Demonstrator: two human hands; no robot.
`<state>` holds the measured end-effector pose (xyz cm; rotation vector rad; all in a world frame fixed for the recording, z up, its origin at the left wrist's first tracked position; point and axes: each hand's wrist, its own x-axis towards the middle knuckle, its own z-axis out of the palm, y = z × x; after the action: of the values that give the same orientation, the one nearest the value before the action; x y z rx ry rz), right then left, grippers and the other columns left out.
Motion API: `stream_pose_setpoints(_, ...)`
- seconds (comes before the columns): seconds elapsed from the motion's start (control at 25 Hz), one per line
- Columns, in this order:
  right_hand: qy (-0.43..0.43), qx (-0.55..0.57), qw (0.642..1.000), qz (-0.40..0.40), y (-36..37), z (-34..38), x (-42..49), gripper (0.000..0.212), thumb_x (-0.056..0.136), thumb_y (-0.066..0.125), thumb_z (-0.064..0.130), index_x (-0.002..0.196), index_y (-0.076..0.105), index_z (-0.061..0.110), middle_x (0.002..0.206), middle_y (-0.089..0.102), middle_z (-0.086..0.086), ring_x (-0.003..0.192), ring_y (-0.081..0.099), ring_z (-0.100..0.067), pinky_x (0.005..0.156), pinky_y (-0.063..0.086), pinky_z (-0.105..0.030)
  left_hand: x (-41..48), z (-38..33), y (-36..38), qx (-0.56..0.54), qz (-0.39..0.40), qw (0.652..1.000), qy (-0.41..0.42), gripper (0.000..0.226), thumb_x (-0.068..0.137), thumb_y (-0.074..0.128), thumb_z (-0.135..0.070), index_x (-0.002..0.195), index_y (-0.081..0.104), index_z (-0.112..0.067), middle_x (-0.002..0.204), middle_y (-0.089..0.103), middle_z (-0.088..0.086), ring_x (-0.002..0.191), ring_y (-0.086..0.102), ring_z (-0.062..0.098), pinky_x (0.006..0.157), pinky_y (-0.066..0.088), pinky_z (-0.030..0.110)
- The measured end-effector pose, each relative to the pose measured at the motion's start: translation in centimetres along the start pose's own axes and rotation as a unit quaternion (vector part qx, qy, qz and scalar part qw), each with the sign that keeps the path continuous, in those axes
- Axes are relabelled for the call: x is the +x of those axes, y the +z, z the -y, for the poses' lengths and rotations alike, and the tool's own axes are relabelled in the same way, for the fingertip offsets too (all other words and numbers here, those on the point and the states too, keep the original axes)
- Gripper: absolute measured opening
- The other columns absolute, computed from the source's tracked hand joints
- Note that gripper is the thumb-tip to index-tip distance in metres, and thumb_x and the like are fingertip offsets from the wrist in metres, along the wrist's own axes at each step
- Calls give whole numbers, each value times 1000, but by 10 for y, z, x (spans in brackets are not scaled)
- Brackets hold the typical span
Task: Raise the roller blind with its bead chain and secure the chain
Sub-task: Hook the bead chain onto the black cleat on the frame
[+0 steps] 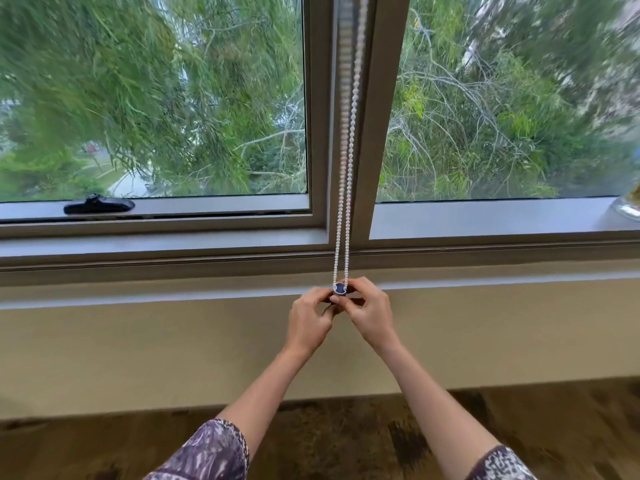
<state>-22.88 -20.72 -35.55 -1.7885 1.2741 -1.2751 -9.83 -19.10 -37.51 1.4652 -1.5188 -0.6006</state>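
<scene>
White bead chain (347, 188) light, limp, slippery | loop end at dark blue tensioner (340, 288) pinched by left hand (309, 318) and right hand (370, 311), fingers curled closed | best gripped low, beside the tensioner.

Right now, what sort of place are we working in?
Probably a room in a home, upstairs: a window over treetops, a bead chain held by both hands, and carpet below.

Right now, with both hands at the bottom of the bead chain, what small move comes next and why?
Probably press the dark chain holder down to tension the loop: both strands of the bead chain already wrap it, and the left hand and right hand pinch it.
</scene>
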Motion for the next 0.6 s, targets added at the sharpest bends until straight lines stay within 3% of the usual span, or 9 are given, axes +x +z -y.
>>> stream_pose_setpoints(0.16,10,-1,1000,-1,6,5,-14,17,75,77,10,90,71,17,88,67,2,78,64,2,65,47,-8,-15,1,-8,-5,6,1000,-15,29,77,68,-14,104,72,-23,99,72,-9,90,66,8,85,53,34)
stream_pose_setpoints(0.48,35,-22,999,-7,9,29,-46,21,75,77,9,95,70,14,90,69,-1,80,65,-10,66,52,-13,-46,-15,-27,35,35,998,-48,27,81,66,-22,108,71,-22,106,73,-3,98,66,18,85,52,32)
stream_pose_setpoints(0.6,82,-47,995,-9,8,35,-59,25,75,77,13,98,70,5,97,71,-10,89,66,-20,80,54,-28,-57,-17,-37,81,49,994,-54,34,81,67,-25,115,68,-21,115,70,-2,108,63,17,92,49,31)
